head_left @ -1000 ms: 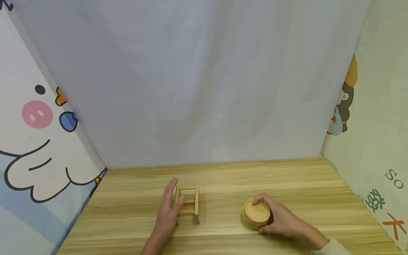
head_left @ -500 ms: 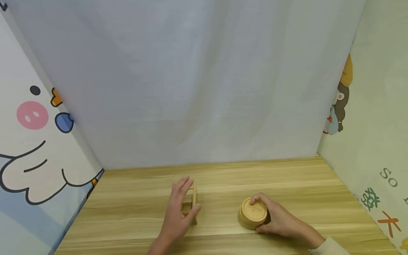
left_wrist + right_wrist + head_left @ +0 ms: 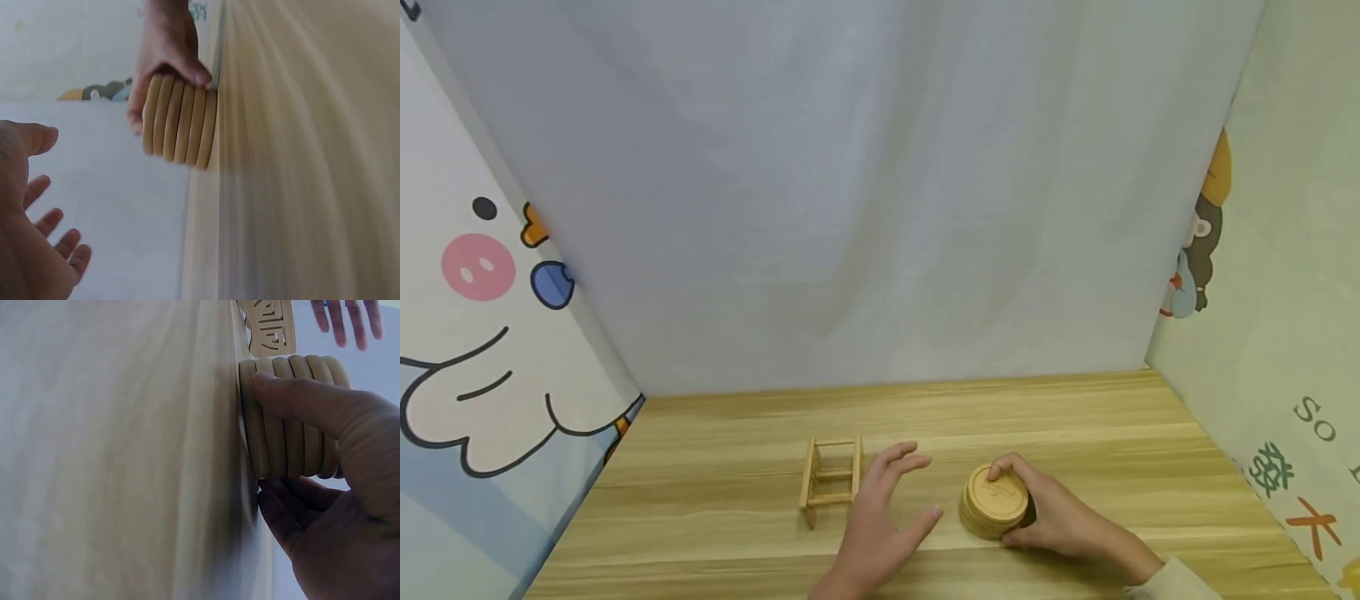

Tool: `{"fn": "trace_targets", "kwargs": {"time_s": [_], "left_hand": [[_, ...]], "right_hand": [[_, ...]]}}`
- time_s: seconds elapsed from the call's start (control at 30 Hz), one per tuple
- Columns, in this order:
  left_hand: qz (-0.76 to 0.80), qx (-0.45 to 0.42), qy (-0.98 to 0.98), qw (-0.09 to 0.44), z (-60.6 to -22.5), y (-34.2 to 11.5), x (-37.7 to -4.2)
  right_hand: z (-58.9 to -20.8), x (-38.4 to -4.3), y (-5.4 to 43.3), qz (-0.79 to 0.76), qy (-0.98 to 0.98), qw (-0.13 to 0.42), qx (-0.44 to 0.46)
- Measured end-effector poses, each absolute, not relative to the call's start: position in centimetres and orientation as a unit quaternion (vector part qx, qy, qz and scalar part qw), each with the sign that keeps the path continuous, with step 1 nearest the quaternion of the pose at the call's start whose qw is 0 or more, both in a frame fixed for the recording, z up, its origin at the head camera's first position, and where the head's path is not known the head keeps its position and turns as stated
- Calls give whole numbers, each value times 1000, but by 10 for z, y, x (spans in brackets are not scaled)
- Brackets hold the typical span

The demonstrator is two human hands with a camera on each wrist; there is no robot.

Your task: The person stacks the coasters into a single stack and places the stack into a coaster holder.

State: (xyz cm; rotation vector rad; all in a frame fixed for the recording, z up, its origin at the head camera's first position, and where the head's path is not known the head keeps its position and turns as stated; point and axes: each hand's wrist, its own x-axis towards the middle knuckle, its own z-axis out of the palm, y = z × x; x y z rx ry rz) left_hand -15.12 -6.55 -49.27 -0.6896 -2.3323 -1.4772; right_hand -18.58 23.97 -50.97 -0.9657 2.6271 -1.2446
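Observation:
A stack of several round wooden coasters (image 3: 992, 503) stands on the table right of centre, its top disc engraved. My right hand (image 3: 1054, 515) grips the stack from the right, thumb low on the near side and fingers around the far side and over the top. In the right wrist view, the coasters (image 3: 292, 440) lie between my thumb and fingers. My left hand (image 3: 880, 527) hovers between the stack and a small wooden rack (image 3: 810, 483), fingers spread and holding nothing. The left wrist view shows this hand (image 3: 34, 231) apart from the coasters (image 3: 178, 125).
The rack's cut-out side panel (image 3: 272, 328) shows beyond the coasters in the right wrist view. A wood-grain table (image 3: 715, 483) lies under everything. A pale curtain (image 3: 880, 208) closes off the back, with printed cartoon panels on the left (image 3: 467, 350) and right (image 3: 1262, 333).
My left hand has moved right, from the rack's left side across it toward the coasters, and the rack shows again. My right hand keeps its grip on the stack.

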Motion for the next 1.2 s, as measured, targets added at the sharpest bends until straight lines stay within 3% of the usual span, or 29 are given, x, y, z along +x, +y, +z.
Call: {"fn": "trace_targets", "kwargs": {"time_s": [0.13, 0.27, 0.47, 0.73, 1.2], "left_hand": [[-557, -220, -799, 56, -492, -51, -148], [-592, -195, -782, 2, -497, -38, -151], [-652, -82, -750, -68, -505, -18, -161], [-650, -18, -758, -55, -511, -1, -170], [-641, -23, -766, -41, -512, 6, -169]], "right_hand": [[-510, -187, 240, -408, 853, 37, -322], [-511, -186, 240, -405, 854, 31, -326], [-513, -187, 240, -401, 857, 25, -323], [-516, -187, 237, -400, 860, 14, -318], [-514, -185, 232, -380, 869, 0, -316]]}}
